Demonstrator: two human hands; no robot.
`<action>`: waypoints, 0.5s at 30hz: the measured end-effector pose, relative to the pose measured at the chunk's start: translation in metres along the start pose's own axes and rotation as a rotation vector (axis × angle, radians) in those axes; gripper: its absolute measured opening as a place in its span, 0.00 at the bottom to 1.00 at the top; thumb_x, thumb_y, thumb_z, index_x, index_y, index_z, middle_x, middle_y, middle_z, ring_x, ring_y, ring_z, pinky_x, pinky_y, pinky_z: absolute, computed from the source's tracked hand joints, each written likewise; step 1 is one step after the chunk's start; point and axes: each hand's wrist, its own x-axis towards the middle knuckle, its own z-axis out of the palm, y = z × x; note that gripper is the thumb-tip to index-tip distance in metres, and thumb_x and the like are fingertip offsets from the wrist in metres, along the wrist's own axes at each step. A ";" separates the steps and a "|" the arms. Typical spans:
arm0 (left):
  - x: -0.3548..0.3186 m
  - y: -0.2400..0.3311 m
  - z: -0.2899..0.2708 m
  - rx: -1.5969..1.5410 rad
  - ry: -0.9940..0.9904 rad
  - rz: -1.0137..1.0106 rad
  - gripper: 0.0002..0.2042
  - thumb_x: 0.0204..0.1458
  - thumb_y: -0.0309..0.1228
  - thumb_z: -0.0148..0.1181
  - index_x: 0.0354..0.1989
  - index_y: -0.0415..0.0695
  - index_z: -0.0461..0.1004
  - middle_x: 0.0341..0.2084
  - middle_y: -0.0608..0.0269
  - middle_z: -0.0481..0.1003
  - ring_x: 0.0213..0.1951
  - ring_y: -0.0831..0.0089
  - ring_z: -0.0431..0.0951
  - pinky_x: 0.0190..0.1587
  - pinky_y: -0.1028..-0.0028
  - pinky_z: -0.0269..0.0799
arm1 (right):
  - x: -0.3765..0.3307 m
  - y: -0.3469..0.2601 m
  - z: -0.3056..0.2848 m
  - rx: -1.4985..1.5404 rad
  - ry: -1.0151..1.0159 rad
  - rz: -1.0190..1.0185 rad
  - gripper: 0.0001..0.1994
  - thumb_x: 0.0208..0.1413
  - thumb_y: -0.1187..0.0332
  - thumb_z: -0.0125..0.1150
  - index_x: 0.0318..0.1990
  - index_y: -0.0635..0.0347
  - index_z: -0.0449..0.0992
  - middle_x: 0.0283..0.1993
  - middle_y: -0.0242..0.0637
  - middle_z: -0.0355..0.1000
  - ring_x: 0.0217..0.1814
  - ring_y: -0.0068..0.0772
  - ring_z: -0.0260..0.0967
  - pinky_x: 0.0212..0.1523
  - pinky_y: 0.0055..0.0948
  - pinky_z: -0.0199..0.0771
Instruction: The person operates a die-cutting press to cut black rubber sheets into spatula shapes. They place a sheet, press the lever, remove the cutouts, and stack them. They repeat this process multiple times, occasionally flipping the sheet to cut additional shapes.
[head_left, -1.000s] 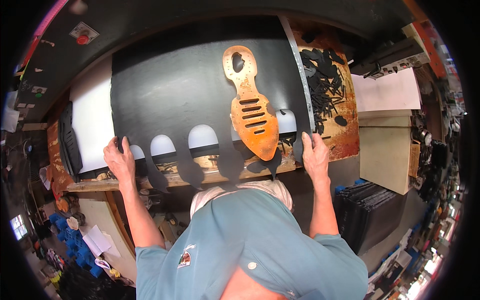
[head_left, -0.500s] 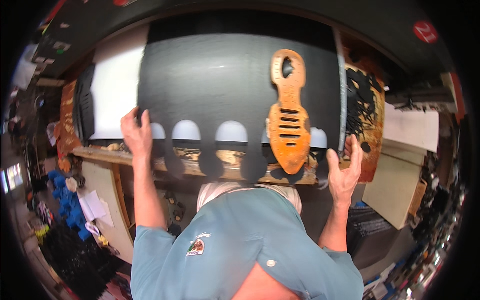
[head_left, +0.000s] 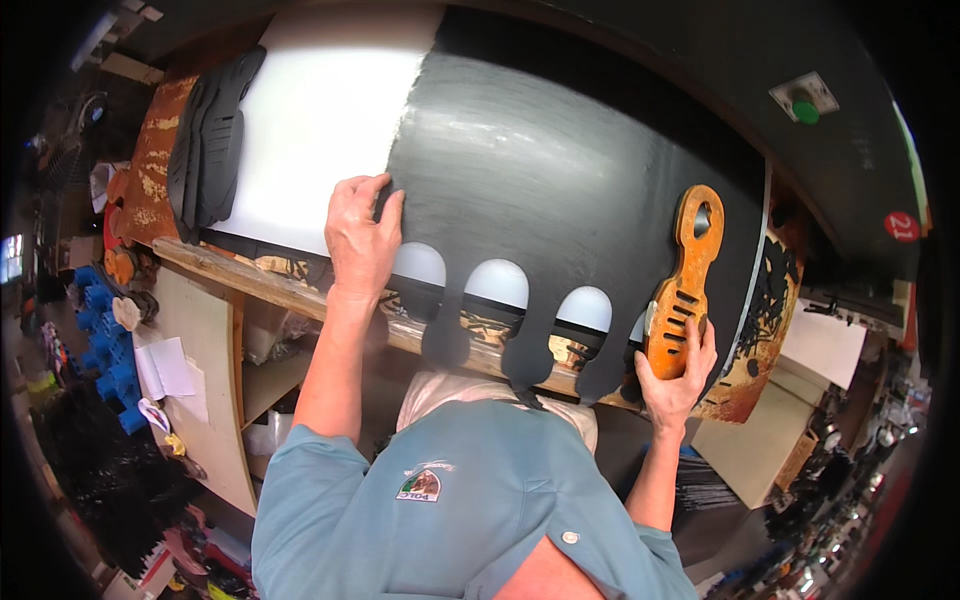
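An orange, slotted cutting die (head_left: 672, 325) shaped like a sandal sole lies on a large black rubber-like sheet (head_left: 520, 180). My right hand (head_left: 675, 385) is closed round the die's near end, thumb on its left side and fingers on its right. At the sheet's left edge, my left hand (head_left: 362, 240) pinches the border between thumb and curled fingers. Rounded cutouts run along the sheet's near edge, with dark tongues hanging between them. White board (head_left: 310, 120) shows through the cutouts and to the left of the sheet.
Dark cut pieces (head_left: 210, 135) are stacked at the board's left end. Black scraps (head_left: 770, 300) lie at the right end. A wooden rail (head_left: 270, 290) borders the near side. Dark machine housing with a green button (head_left: 806, 112) stands beyond. Blue objects (head_left: 110, 350) sit at lower left.
My right hand has moved from beside the sheet onto the cutting die. The left hand stays at the sheet's left edge. The whole view has turned and shifted.
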 end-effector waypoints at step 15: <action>0.005 -0.013 -0.004 -0.256 -0.006 0.059 0.08 0.54 0.18 0.71 0.41 0.40 0.83 0.35 0.54 0.80 0.35 0.55 0.83 0.37 0.62 0.80 | 0.093 -0.189 0.102 0.845 -0.150 0.007 0.36 0.42 0.68 0.84 0.64 0.61 0.80 0.78 0.56 0.61 0.78 0.48 0.65 0.77 0.41 0.65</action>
